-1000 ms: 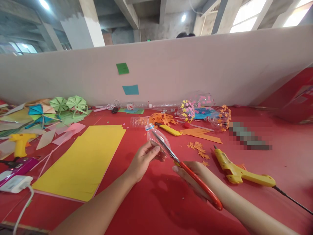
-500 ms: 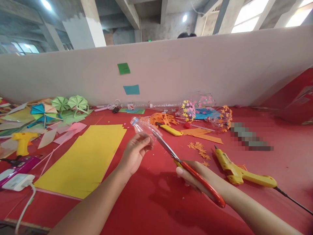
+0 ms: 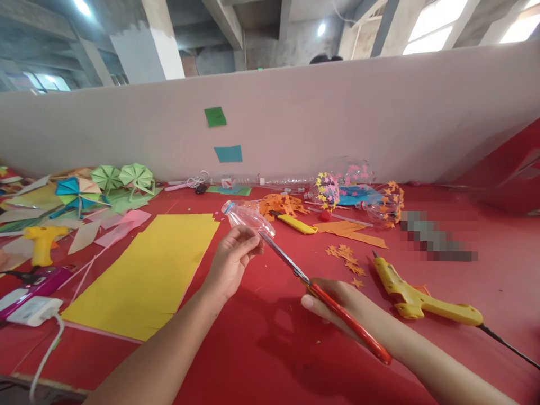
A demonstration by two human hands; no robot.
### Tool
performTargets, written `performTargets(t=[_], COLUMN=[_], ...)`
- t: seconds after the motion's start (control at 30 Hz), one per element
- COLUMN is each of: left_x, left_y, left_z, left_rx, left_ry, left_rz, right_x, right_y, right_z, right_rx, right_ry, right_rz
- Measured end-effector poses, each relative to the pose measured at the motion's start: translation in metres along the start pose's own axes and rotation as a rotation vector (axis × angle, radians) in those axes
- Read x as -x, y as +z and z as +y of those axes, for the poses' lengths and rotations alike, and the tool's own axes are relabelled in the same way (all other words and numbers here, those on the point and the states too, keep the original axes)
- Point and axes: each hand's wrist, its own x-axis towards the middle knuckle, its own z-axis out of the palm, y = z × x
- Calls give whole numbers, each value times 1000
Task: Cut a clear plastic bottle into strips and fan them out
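A clear plastic bottle top (image 3: 251, 218) is held above the red tabletop (image 3: 253, 354), its lower edge apparently pinched between the thumb and fingers of the left hand (image 3: 235, 256). Red-handled scissors (image 3: 315, 287) are gripped in the right hand (image 3: 343, 306), their blades nearly together. The bottle piece lies just beyond the left hand, clearly the nearer one; its long axis slants from the neck, far left, to the wide cut end, near right, roughly in line with the blades. Whether their tips touch the plastic cannot be told.
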Motion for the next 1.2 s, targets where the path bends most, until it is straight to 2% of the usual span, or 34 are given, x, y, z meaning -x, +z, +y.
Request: performTargets(t=[0.3,0.53,0.67,0.8,1.2], left_x=[2,-2,-1,3,4], left_y=[3,-2,-3,1,1], left_z=[0,0,2,1,-1], left_rx=[-22,-27,-50,-112,-86], left_ry=[-35,-62,-86,-174,-166], left_rz=[3,1,-17,-89,-129], right_x=[-3,-8,-5,0,-11], right_y=[3,6,3,-2,1], right_z=[-1,0,-2,-6,4], right_rx=[-19,-14,-39,-10,4], right_ry=[60,129,105,39,110], right_rz=[27,55,54,10,107])
